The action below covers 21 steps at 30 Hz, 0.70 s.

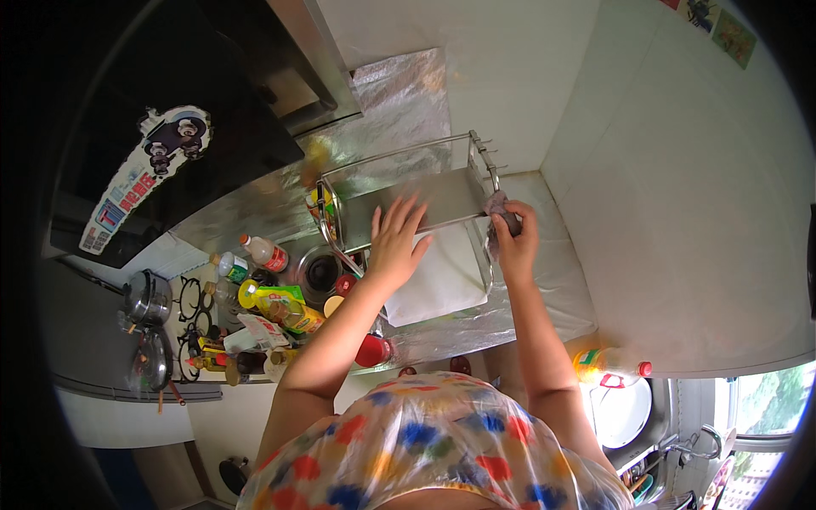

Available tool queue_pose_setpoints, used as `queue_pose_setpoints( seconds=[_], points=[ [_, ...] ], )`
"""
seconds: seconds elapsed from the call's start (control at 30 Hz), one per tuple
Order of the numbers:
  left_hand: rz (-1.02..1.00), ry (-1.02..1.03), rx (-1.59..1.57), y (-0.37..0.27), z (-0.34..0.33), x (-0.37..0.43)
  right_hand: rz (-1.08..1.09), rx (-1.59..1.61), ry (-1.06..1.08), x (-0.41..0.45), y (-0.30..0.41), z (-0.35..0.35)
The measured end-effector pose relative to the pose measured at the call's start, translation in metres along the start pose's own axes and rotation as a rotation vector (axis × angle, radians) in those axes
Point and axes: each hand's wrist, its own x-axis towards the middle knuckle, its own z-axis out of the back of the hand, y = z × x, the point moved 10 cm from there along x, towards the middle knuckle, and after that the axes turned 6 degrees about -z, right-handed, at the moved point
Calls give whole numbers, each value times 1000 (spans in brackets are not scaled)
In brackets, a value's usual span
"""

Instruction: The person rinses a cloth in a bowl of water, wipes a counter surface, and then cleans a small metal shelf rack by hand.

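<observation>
A metal kitchen rack [440, 197] with tubular rails and hooks stands on the foil-covered counter. My right hand [517, 233] grips a crumpled greyish cloth [495, 207] against the rack's right front upright. My left hand [396, 245] lies spread at the front edge of the upper shelf, holding nothing; its fingertips are slightly blurred. A white lower shelf [440, 280] shows beneath. Behind the rack's left end is a yellow-green package [320, 205].
Bottles, including a red-labelled bottle [266, 254], and a red-lidded jar [373, 351] crowd the counter at left, near a gas hob [191, 319] with pots. A range hood [191, 127] overhangs the upper left. At lower right are an oil bottle [609, 364] and a sink holding a white basin [621, 414].
</observation>
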Motion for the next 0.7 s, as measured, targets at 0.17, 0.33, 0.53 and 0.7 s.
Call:
queue_pose_setpoints(
  seconds=[0.17, 0.33, 0.53, 0.7],
  points=[
    [37, 26, 56, -2, -5, -31, 56, -71, -12, 3, -22, -3],
    [48, -13, 49, 1, -6, -34, 50, -97, 4, 2, -27, -6],
    [45, -16, 55, 2, -6, -33, -187, 192, 102, -2, -79, -6],
    [49, -5, 58, 1, -7, -33, -217, 213, 119, -14, -101, -5]
  ],
)
